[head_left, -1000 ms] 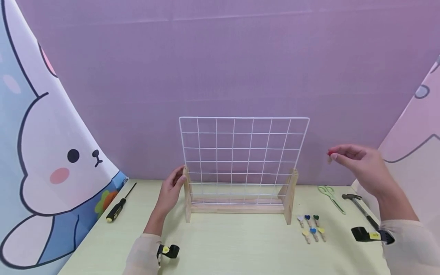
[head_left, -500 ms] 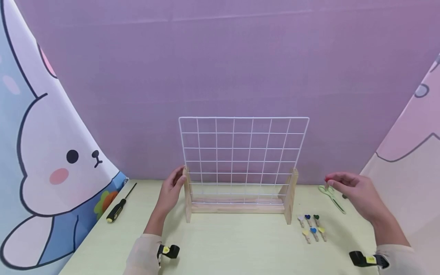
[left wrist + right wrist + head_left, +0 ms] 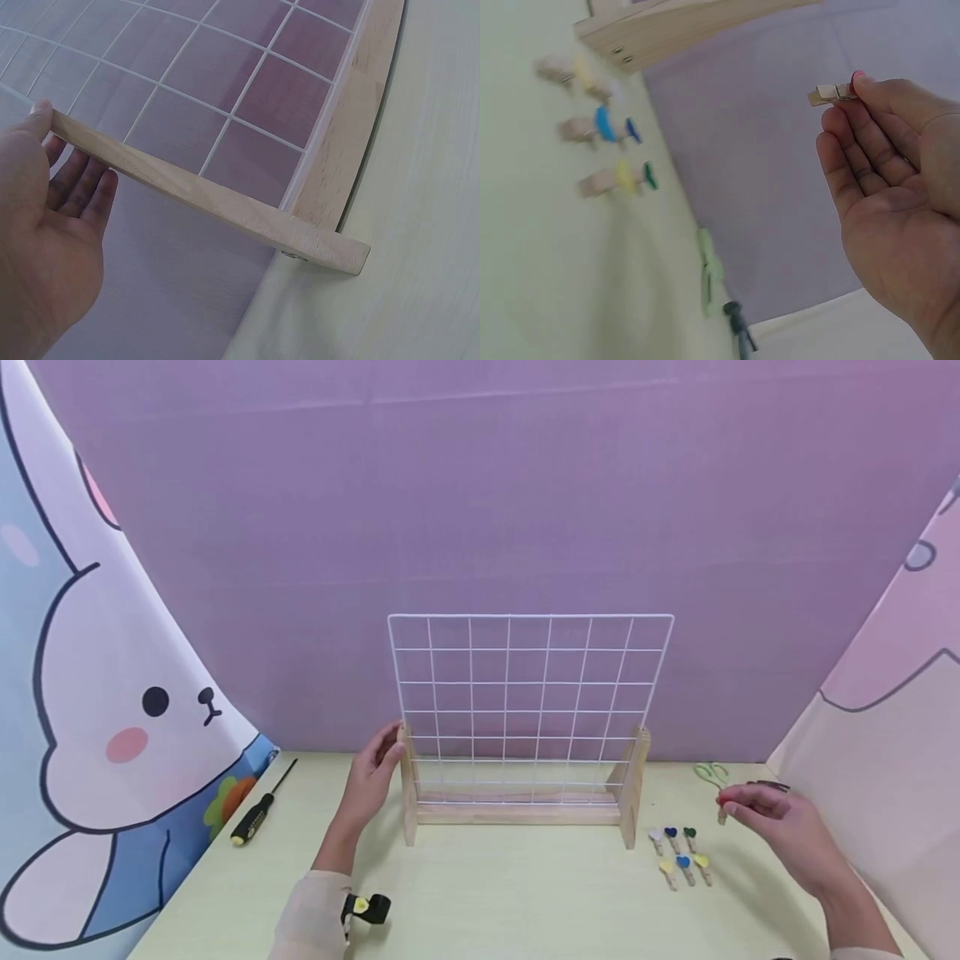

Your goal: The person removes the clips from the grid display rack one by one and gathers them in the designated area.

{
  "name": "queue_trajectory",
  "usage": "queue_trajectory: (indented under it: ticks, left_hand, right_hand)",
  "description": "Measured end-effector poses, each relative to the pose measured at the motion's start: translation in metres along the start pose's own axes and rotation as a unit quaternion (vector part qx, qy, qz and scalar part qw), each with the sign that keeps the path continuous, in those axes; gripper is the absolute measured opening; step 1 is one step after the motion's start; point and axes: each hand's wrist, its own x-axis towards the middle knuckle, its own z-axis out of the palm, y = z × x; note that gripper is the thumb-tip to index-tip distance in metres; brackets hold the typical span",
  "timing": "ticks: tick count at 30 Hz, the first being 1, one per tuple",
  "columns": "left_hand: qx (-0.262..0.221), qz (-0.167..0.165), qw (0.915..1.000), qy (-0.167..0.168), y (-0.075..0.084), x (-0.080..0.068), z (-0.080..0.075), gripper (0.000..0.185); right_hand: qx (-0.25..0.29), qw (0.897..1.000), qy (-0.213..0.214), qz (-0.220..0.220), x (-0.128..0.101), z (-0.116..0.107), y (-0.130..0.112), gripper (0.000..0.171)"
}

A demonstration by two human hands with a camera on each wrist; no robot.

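A white wire grid (image 3: 528, 682) stands upright in a wooden base (image 3: 517, 814) with a side post at either end. My left hand (image 3: 369, 781) grips the top of the left post (image 3: 202, 187), thumb on one side and fingers on the other. Over the table at the right, my right hand (image 3: 783, 831) pinches a small wooden clothespin (image 3: 829, 94) with a red decoration between thumb and fingers. Just left of that hand, several clothespins (image 3: 683, 864) with heart tops in white, blue, green and yellow lie in two rows on the table.
Green-handled scissors (image 3: 711, 774) lie behind my right hand, partly covered by it. A hammer (image 3: 772, 785) shows only its head there. At the far left lies a black and yellow screwdriver (image 3: 255, 818). A purple cloth backdrop (image 3: 525, 485) rises behind the table.
My right hand has come down toward the table with the red clothespin, ending beside the rows of clothespins. My left hand stays on the post.
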Motion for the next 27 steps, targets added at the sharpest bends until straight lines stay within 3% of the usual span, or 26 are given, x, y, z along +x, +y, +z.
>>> queue_trajectory:
  ticks: [10, 21, 27]
  left_hand:
    - [0.001, 0.003, 1.0, 0.0, 0.001, 0.0, -0.001, 0.047]
    - [0.012, -0.002, 0.9999, 0.001, 0.001, 0.0, -0.002, 0.048]
    - [0.009, 0.0, 1.0, 0.002, 0.001, 0.0, -0.001, 0.047]
  right_hand:
    - [-0.007, 0.996, -0.034, 0.086, -0.02, 0.01, 0.025, 0.036]
    - [0.052, 0.994, -0.068, 0.068, -0.024, 0.014, 0.046, 0.032]
    - [0.054, 0.993, -0.078, 0.075, -0.025, 0.013, 0.055, 0.034]
